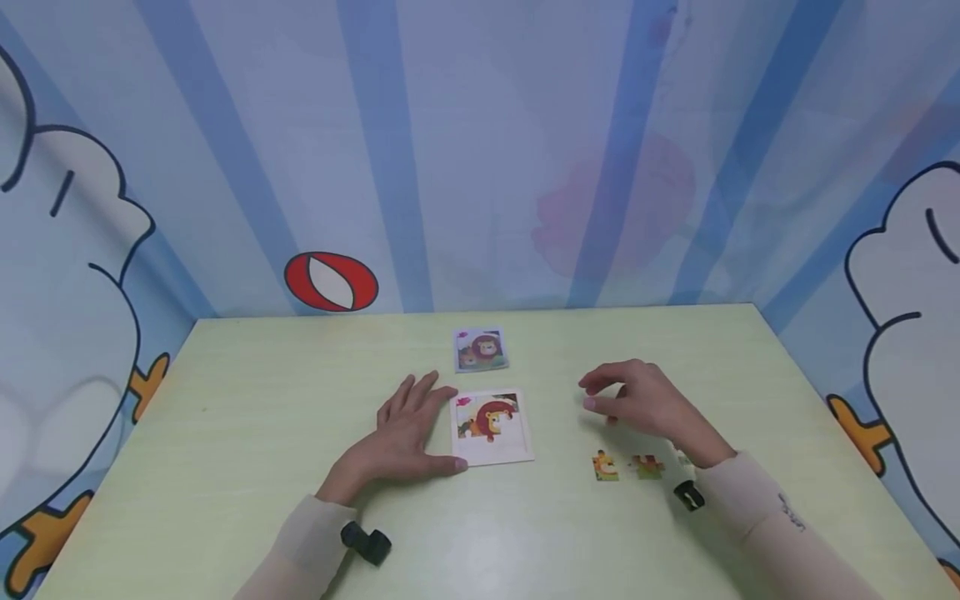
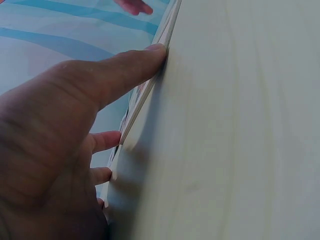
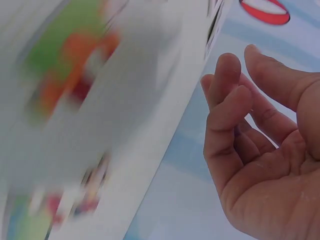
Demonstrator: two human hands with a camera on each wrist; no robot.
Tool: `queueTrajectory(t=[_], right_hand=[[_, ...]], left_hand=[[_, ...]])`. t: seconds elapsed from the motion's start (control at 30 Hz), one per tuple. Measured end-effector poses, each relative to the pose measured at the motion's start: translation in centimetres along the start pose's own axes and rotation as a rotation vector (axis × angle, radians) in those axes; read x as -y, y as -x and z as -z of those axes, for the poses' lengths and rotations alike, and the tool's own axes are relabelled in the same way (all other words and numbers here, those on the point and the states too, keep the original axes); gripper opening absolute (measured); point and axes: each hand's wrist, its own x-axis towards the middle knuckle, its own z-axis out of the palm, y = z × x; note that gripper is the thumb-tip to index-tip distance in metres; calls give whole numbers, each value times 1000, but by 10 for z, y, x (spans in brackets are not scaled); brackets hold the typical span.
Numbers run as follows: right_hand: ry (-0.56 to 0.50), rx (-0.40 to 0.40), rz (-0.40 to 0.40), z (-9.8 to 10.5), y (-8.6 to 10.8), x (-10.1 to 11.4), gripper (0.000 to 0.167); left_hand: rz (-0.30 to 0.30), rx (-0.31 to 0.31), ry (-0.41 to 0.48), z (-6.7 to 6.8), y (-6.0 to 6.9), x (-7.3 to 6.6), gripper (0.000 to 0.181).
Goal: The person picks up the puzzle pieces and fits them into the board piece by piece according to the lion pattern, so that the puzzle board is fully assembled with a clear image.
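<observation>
A white-framed jigsaw puzzle board (image 1: 510, 448) lies on the table, showing part of a lion picture with a bare white area at its lower right. My left hand (image 1: 401, 437) spreads beside it, thumb and index finger touching the frame's left corners; the left wrist view shows the thumb (image 2: 135, 65) against the board's edge. My right hand (image 1: 637, 400) hovers to the right of the board, fingers loosely bent and nothing between them, as the right wrist view confirms. Below it lie a yellow puzzle piece (image 1: 605, 467) and a red-and-green puzzle piece (image 1: 647, 467). Another piece is partly hidden by the right wrist.
Behind the board lies a small card (image 1: 481, 350) with a full lion picture. The pale wooden table (image 1: 262, 383) ends at a blue striped backdrop (image 1: 495, 167) with cartoon figures at both sides. Each wrist wears a black strap device (image 1: 366, 543).
</observation>
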Motion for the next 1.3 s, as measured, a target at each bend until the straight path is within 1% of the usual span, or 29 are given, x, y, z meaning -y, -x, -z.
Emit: queueTrajectory(t=[0.17,0.33,0.53,0.7,0.77,0.87,1.0,1.13,1.3], right_hand=[[23,-49,-37,17,18,-25,36],[35,-87,-98,28,33,-49,37],[74,-96,-129,37,44,-71,37],[91,-92,-161,38,49,-85,38],[103,-91,-165,37,50,-88,38],[124,-87,-148,34,50,-93,36],[152,-87,-95,29,48,-98,29],[181,-115,-56,27,48,-97,20],[136,-132,-88,27,48,-90,14]], left_hand=[[7,4,-5,0,0,0,105],[11,7,-3,0,0,-1,104],[13,6,0,1,1,-1,104],[14,8,-4,1,0,0,105],[15,8,-7,1,0,-1,105],[19,12,-2,1,-1,-1,105],[23,15,0,1,0,-1,104],[26,14,-4,1,0,-1,104],[24,12,-1,1,0,-2,105]])
